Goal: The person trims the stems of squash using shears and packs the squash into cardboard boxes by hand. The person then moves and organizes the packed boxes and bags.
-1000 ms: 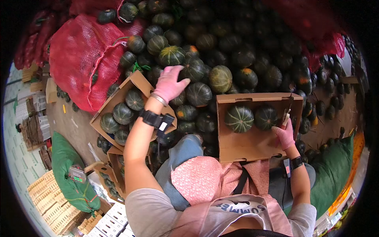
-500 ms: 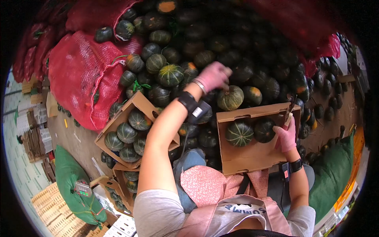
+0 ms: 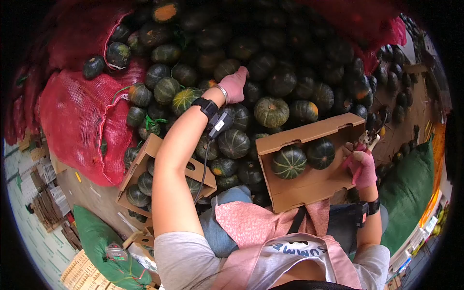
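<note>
My left hand, in a pink glove, reaches over the heap of dark green squashes with its fingers extended. It is beside a dark squash; I cannot tell whether it touches it. A pale-ribbed squash lies to its right. In my right hand, also gloved in pink, are pruning shears, their metal blades pointing up. This hand is at the right side of a tilted cardboard box in front of me. Inside the box are a striped squash and a darker squash.
Another cardboard box with several squashes stands at left, partly behind my left arm. A red mesh sack lies beyond it. Green sacks flank me, the left one carrying a small device. Squashes spread across the back.
My left hand has moved left over the heap. My right hand has turned at the box's side, bringing the shears' blades outward. The view has shifted slightly.
</note>
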A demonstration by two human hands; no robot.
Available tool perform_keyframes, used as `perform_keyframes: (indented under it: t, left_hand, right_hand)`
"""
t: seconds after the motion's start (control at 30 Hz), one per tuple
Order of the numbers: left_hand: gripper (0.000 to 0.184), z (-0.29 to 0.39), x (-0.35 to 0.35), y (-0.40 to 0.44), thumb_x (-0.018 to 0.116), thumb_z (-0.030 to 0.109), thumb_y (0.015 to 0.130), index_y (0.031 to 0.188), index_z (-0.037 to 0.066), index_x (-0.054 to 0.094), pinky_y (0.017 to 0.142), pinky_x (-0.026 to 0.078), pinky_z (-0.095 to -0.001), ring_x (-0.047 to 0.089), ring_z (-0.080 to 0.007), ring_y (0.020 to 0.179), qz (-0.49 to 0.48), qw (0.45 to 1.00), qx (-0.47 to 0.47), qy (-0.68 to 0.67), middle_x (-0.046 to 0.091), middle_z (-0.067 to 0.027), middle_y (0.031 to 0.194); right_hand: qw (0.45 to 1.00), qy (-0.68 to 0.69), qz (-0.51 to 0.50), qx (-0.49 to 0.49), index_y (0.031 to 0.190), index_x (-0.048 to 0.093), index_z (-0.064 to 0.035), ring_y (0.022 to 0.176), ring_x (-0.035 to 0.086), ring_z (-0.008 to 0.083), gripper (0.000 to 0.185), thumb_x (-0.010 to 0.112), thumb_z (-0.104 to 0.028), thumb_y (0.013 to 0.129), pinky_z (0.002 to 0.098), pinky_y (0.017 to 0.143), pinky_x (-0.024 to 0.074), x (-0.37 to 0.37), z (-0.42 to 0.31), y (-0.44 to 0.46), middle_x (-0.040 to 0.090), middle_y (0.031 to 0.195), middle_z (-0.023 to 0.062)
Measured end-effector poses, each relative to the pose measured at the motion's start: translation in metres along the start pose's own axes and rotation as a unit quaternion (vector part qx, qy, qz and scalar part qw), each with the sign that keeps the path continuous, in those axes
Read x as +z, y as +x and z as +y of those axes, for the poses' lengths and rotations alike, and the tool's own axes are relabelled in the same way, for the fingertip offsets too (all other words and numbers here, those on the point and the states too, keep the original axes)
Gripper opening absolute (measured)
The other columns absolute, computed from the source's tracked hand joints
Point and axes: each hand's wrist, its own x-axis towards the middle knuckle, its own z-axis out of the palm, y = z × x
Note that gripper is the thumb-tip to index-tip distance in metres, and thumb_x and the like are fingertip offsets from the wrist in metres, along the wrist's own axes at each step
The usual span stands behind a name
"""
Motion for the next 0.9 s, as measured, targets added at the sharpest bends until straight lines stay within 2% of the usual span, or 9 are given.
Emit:
perform_keyframes:
  t: [0.1, 0.17, 0.23, 0.3, 0.43, 0.63, 0.67, 0.8, 0.9]
  left_hand:
    - [0.062, -0.006, -0.004, 0.010, 0.067, 0.013, 0.062, 0.115, -0.003, 0.039, 0.085, 0.046, -0.0410, 0.055, -0.0392, 0.099, -0.028, 0.997, 0.043, 0.065, 0.057, -0.0270, 0.103]
    - [0.064, -0.006, -0.020, 0.007, 0.072, 0.020, 0.059, 0.112, -0.004, 0.044, 0.086, 0.046, -0.0400, 0.055, -0.0382, 0.100, -0.042, 0.992, 0.097, 0.069, 0.057, -0.0263, 0.104]
    - [0.064, 0.002, -0.015, 0.006, 0.075, 0.040, 0.058, 0.101, -0.003, 0.057, 0.089, 0.046, -0.0377, 0.054, -0.0346, 0.103, -0.060, 0.974, 0.119, 0.181, 0.056, -0.0226, 0.104]
    - [0.061, 0.008, -0.002, 0.004, 0.073, 0.043, 0.061, 0.101, -0.002, 0.059, 0.089, 0.046, -0.0373, 0.053, -0.0317, 0.104, -0.045, 0.966, 0.083, 0.242, 0.055, -0.0192, 0.108]
    - [0.065, -0.003, 0.001, 0.009, 0.073, 0.035, 0.062, 0.110, -0.004, 0.054, 0.091, 0.045, -0.0373, 0.051, -0.0320, 0.107, -0.060, 0.955, 0.133, 0.259, 0.053, -0.0197, 0.112]
    - [0.070, -0.022, 0.009, 0.013, 0.070, 0.020, 0.058, 0.118, -0.006, 0.044, 0.093, 0.042, -0.0389, 0.049, -0.0369, 0.107, -0.024, 0.963, 0.249, 0.100, 0.052, -0.0232, 0.112]
    - [0.071, -0.021, 0.012, 0.020, 0.070, 0.021, 0.058, 0.119, -0.004, 0.045, 0.091, 0.044, -0.0390, 0.051, -0.0366, 0.105, -0.051, 0.958, 0.245, 0.138, 0.052, -0.0232, 0.112]
    - [0.075, -0.012, 0.000, 0.013, 0.072, 0.020, 0.054, 0.122, 0.003, 0.046, 0.087, 0.047, -0.0396, 0.053, -0.0362, 0.102, -0.068, 0.965, 0.221, 0.124, 0.052, -0.0208, 0.112]
    - [0.069, -0.020, -0.025, 0.005, 0.072, 0.018, 0.054, 0.117, 0.004, 0.049, 0.089, 0.046, -0.0356, 0.056, -0.0301, 0.101, -0.115, 0.966, 0.229, -0.039, 0.056, -0.0163, 0.110]
  right_hand:
    - [0.995, 0.072, 0.053, 0.041, 0.114, 0.047, -0.0033, 0.107, 0.053, 0.0320, 0.040, 0.051, -0.012, 0.075, 0.0429, 0.088, 0.0445, 0.008, -0.009, -0.026, 0.055, 0.114, 0.0160]
    - [0.994, 0.086, 0.050, 0.032, 0.117, 0.047, -0.0025, 0.107, 0.054, 0.0313, 0.043, 0.051, -0.012, 0.075, 0.0425, 0.089, 0.0443, 0.002, -0.012, -0.045, 0.054, 0.117, 0.0156]
    - [0.996, 0.076, 0.041, -0.006, 0.120, 0.047, -0.0023, 0.108, 0.054, 0.0311, 0.047, 0.051, -0.012, 0.074, 0.0417, 0.089, 0.0447, -0.001, -0.014, -0.066, 0.054, 0.118, 0.0157]
    - [0.993, 0.086, 0.070, -0.037, 0.122, 0.047, -0.0024, 0.110, 0.053, 0.0308, 0.050, 0.053, -0.013, 0.074, 0.0405, 0.091, 0.0443, -0.003, -0.005, -0.087, 0.054, 0.119, 0.0158]
    - [0.986, 0.157, 0.052, -0.036, 0.123, 0.047, -0.0025, 0.114, 0.051, 0.0310, 0.049, 0.055, -0.017, 0.077, 0.0432, 0.096, 0.0406, 0.009, 0.005, -0.126, 0.053, 0.122, 0.0158]
    - [0.985, 0.154, 0.001, -0.071, 0.125, 0.046, -0.0028, 0.118, 0.048, 0.0306, 0.048, 0.050, -0.015, 0.079, 0.0448, 0.099, 0.0369, 0.054, 0.035, -0.150, 0.050, 0.127, 0.0152]
    - [0.986, 0.131, 0.057, -0.085, 0.126, 0.044, -0.0022, 0.115, 0.049, 0.0298, 0.051, 0.050, -0.015, 0.078, 0.0435, 0.097, 0.0387, 0.060, 0.043, -0.152, 0.050, 0.127, 0.0152]
    - [0.989, 0.027, 0.097, -0.108, 0.123, 0.043, -0.0026, 0.102, 0.056, 0.0260, 0.058, 0.061, -0.012, 0.069, 0.0376, 0.087, 0.0461, 0.081, 0.055, -0.139, 0.055, 0.114, 0.0136]
    - [0.992, 0.001, 0.084, -0.098, 0.112, 0.045, -0.0036, 0.082, 0.060, 0.0219, 0.045, 0.060, -0.011, 0.071, 0.0358, 0.075, 0.0497, 0.097, 0.052, -0.128, 0.057, 0.102, 0.0126]
